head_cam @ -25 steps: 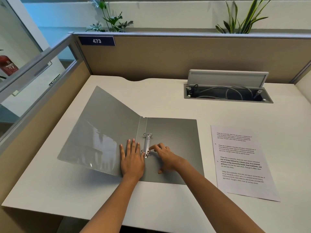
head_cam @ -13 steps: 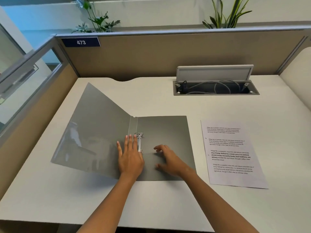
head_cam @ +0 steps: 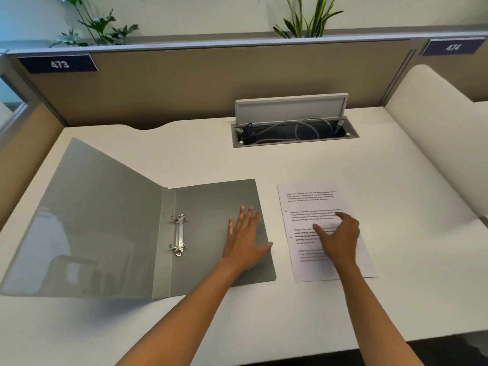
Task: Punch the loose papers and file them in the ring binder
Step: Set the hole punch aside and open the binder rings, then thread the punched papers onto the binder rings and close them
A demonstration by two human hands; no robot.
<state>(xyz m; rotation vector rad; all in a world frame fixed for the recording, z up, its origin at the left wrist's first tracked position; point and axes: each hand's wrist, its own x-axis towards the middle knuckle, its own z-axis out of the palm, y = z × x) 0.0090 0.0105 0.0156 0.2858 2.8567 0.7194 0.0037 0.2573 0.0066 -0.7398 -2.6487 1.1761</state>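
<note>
A grey ring binder (head_cam: 105, 223) lies open on the white desk, its front cover raised at the left. The metal ring mechanism (head_cam: 179, 235) on the spine shows two rings, parted at the top. My left hand (head_cam: 245, 239) rests flat with fingers spread on the binder's right-hand cover, near its right edge. To the right lies a stack of printed papers (head_cam: 311, 202) with small punched holes on its left margin. My right hand (head_cam: 339, 237) hovers over the middle of the papers, fingers spread and curled, holding nothing.
An open cable tray (head_cam: 294, 134) with its lid up and wires inside is set into the desk (head_cam: 396, 207) at the back. Beige partition panels close the back and left. A rounded cream divider (head_cam: 435, 122) rises at the right.
My right hand moved off the binder's rings and across to the papers. My left hand shifted from beside the rings to the right edge of the binder. The view panned right.
</note>
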